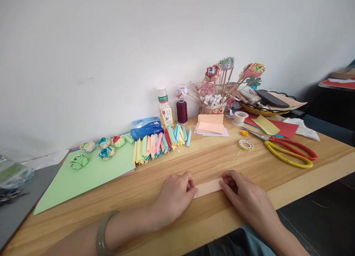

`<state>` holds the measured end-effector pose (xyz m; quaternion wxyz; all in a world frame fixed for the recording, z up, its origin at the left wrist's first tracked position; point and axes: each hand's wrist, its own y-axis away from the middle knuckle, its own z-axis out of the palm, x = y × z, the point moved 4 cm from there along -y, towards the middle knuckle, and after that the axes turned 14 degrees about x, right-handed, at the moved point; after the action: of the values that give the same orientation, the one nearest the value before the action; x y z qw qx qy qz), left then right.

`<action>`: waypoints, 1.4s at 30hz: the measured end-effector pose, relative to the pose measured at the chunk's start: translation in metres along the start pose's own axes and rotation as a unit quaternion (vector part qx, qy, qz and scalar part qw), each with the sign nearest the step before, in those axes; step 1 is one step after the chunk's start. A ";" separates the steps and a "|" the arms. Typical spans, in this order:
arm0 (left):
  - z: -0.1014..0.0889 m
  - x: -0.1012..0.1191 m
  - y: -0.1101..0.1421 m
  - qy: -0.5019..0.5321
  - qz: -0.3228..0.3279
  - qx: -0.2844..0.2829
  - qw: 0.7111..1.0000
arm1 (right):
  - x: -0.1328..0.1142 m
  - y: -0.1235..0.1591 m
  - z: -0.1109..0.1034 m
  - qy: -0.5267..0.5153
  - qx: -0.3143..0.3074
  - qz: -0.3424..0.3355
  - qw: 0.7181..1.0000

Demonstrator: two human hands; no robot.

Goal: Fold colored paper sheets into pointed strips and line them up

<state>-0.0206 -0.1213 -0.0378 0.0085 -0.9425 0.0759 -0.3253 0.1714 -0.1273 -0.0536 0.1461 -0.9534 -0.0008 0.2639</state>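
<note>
A pale pink paper strip (208, 188) lies low over the wooden table, stretched between my two hands. My left hand (177, 195) pinches its left end between thumb and curled fingers. At the right end, my right hand (245, 193) grips the strip the same way, thumb toward the paper. The fingertips cover both ends of the strip. Beyond the hands stands a stack of peach paper slips (210, 127), one of them folded upright. A row of folded paper strips (161, 143) in several colours sits behind my left hand.
Scissors (288, 148) and a tape roll (245, 145) lie at the right. Green paper sheets (91, 174) at the left carry several paper flowers (106, 152). Along the wall stand a tissue pack (146, 128), a bottle (166, 110), a thread spool (182, 111) and a basket (212, 108) with flowers.
</note>
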 end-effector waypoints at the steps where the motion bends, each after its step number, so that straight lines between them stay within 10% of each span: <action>1: 0.000 -0.001 0.000 -0.004 0.002 0.000 1.000 | -0.001 0.000 -0.001 0.005 -0.002 0.003 1.000; 23: -0.001 0.002 -0.002 -0.064 0.018 -0.042 0.997 | -0.003 -0.005 -0.001 0.017 0.006 -0.026 0.999; 32: 0.001 0.011 0.006 -0.135 0.294 -0.019 0.946 | 0.004 -0.004 0.002 -0.041 0.008 -0.057 0.997; 42: 0.006 0.009 0.005 -0.172 0.311 0.020 0.934 | -0.012 -0.006 -0.017 -0.067 0.095 -0.244 0.963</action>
<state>-0.0108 -0.1276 -0.0369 0.1408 -0.9129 0.3564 -0.1405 0.1702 -0.1276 -0.0319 0.2951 -0.8863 -0.2183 0.2823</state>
